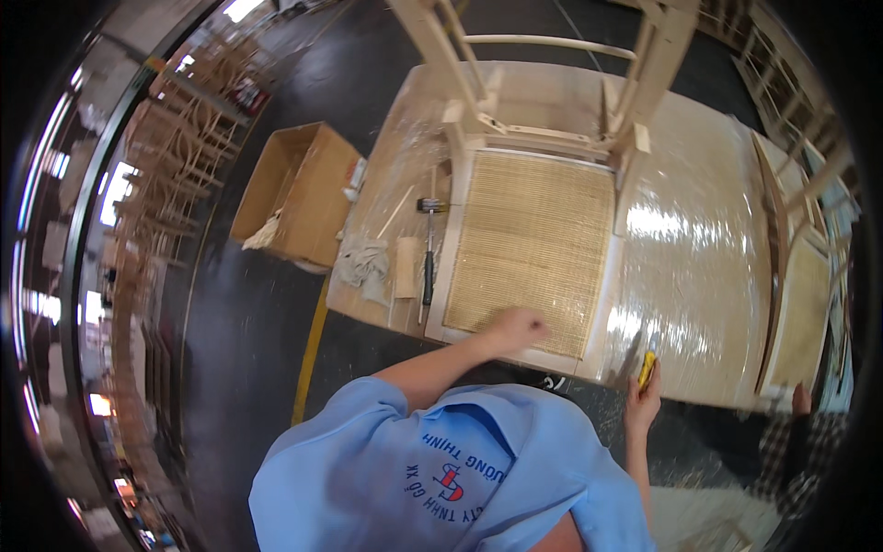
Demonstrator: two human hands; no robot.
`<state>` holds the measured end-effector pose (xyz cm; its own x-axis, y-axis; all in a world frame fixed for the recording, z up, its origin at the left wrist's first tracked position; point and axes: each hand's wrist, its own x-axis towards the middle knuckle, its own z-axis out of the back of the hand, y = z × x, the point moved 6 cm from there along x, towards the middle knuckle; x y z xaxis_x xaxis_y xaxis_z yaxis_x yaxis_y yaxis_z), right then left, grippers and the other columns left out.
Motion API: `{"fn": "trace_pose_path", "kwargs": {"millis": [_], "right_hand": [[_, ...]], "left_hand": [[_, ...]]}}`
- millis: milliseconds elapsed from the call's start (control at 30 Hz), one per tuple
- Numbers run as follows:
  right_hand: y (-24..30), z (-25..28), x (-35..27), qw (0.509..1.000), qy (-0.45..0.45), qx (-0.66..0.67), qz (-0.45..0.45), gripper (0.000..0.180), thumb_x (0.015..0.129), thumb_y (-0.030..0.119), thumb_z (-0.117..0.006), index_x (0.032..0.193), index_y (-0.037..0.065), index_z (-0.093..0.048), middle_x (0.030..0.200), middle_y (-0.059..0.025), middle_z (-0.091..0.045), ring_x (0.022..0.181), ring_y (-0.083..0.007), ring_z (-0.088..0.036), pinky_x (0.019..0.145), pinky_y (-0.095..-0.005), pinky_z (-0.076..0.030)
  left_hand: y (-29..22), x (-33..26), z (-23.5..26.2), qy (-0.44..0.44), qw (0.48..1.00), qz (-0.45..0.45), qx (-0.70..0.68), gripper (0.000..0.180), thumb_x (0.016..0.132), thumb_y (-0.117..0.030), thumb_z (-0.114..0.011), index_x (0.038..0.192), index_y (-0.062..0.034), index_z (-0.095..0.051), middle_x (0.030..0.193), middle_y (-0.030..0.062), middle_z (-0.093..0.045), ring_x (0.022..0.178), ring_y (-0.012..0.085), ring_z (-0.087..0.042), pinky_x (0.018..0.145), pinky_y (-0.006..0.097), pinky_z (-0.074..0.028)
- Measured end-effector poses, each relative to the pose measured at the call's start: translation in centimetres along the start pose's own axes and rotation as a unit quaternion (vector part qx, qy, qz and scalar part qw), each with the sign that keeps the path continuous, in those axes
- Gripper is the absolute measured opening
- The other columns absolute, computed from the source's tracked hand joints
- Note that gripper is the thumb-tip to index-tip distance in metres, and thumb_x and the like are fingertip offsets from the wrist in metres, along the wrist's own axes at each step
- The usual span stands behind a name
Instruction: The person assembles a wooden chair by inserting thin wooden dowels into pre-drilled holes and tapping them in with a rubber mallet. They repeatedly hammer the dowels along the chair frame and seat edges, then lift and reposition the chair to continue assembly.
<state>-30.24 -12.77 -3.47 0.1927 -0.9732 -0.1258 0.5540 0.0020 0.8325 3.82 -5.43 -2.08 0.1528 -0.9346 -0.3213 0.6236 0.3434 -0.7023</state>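
— Fingers, status?
— Left hand [517, 327], frame centre, clenched, pressing the cane seat [532, 250] of the chair frame [543, 138]. Right hand [644, 391], lower right, grasping a yellow utility knife [648, 361] at the table [699, 258] edge.
— Surroundings?
— Hammer [429, 248] left of the seat; cardboard box [294, 193] upper left.

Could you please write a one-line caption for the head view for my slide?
Left hand presses on a chair's woven cane seat while the right hand holds a yellow utility knife.
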Motion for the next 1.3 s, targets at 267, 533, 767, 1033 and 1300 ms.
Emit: {"fn": "trace_pose_path", "kwargs": {"millis": [267, 533, 767, 1033, 1300], "right_hand": [[4.8, -8.9, 10.0, 0.982, -0.011, -0.172, 0.081, 0.065, 0.093, 0.011, -0.068, 0.153, 0.007, -0.045, 0.127, -0.0289, -0.059, 0.115, -0.0451, -0.060, 0.099, -0.0480, -0.048], [6.0, -9.6, 5.1, 0.981, -0.058, -0.172, 0.076, 0.038, 0.101, 0.021, -0.061, 0.132, -0.001, -0.065, 0.112, -0.0238, -0.062, 0.103, -0.0369, -0.063, 0.091, -0.0448, -0.050], [12.2, -22.2, -3.4, 0.996, -0.011, 0.094, 0.001, 0.034, 0.104, 0.020, -0.061, 0.132, 0.000, -0.066, 0.116, -0.0181, -0.071, 0.102, -0.0208, -0.066, 0.087, -0.0330, -0.054], [29.3, -38.3, -7.1, 0.955, 0.251, 0.148, 0.048, 0.042, 0.101, 0.021, -0.067, 0.137, 0.002, -0.058, 0.101, -0.0090, -0.069, 0.091, -0.0150, -0.065, 0.079, -0.0266, -0.053], [23.6, -30.6, -7.8, 0.979, 0.009, 0.174, -0.108, 0.020, 0.092, 0.018, -0.077, 0.103, 0.002, -0.071, 0.066, 0.0075, -0.043, 0.061, -0.0059, -0.039, 0.056, -0.0263, -0.033]], "left_hand": [[18.1, -5.6, 19.2, -0.402, 0.878, 0.254, -0.050, 0.022, 0.094, -0.025, -0.065, 0.104, -0.0075, -0.075, 0.097, 0.0150, -0.076, 0.091, 0.0332, -0.073, 0.080, 0.042, -0.056], [21.8, 0.5, 20.8, -0.239, 0.914, 0.316, 0.088, 0.032, 0.089, -0.030, -0.068, 0.100, -0.0014, -0.076, 0.084, 0.0161, -0.075, 0.081, 0.0312, -0.075, 0.083, 0.045, -0.057], [24.2, 2.2, 21.4, -0.150, 0.942, 0.247, -0.173, 0.018, 0.085, -0.016, -0.068, 0.085, 0.0009, -0.064, 0.071, 0.0140, -0.068, 0.058, 0.0221, -0.069, 0.052, 0.038, -0.053], [18.0, -4.1, 22.1, -0.124, 0.896, 0.060, -0.422, 0.016, 0.097, -0.005, -0.066, 0.097, -0.0037, -0.050, 0.069, 0.0037, -0.056, 0.052, 0.0124, -0.060, 0.040, 0.027, -0.044], [16.0, -1.9, 24.0, 0.011, 0.990, -0.139, 0.028, 0.021, 0.092, -0.013, -0.069, 0.112, -0.0081, -0.070, 0.110, 0.0186, -0.067, 0.091, 0.0400, -0.068, 0.081, 0.045, -0.055]]}}
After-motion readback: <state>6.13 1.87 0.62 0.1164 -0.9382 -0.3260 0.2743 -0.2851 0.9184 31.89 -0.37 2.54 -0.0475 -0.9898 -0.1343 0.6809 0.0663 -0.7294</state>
